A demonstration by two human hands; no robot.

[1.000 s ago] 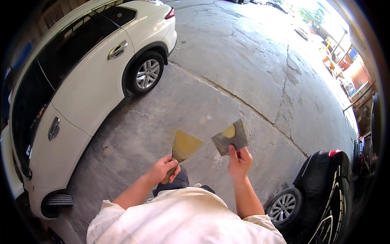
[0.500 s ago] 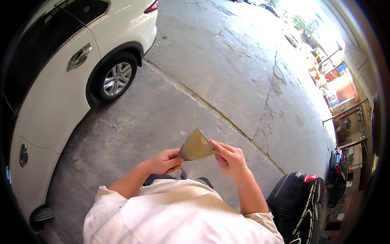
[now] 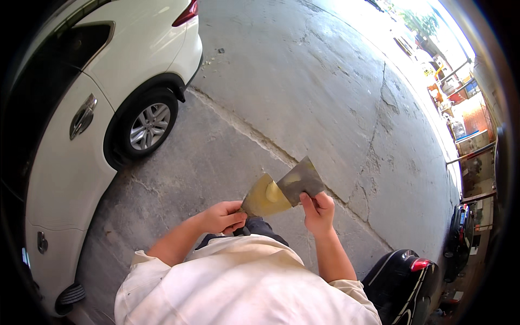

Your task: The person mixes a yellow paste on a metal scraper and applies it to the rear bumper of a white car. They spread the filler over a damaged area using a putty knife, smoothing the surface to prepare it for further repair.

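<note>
My left hand grips a putty knife near the base of its wide blade, which is coated yellow and carries a pale yellow lump of paste. In my right hand, pinched at its lower edge, is a flat, square grey metal spreader with yellowish smears. Its left edge meets or slightly overlaps the knife's blade; whether they touch, I cannot tell exactly. Both tools are held in front of my light shirt, over the concrete floor.
A white car stands along my left, with its rear wheel nearby. A black car is close at lower right and another dark car is beyond it. Cluttered structures line the right side. The concrete floor has cracks and a long seam.
From apart, my hands came together; the spreader then shifted up-right from behind the knife. The yellow lump seen on the spreader earlier now shows on the knife. The view shifted slightly.
</note>
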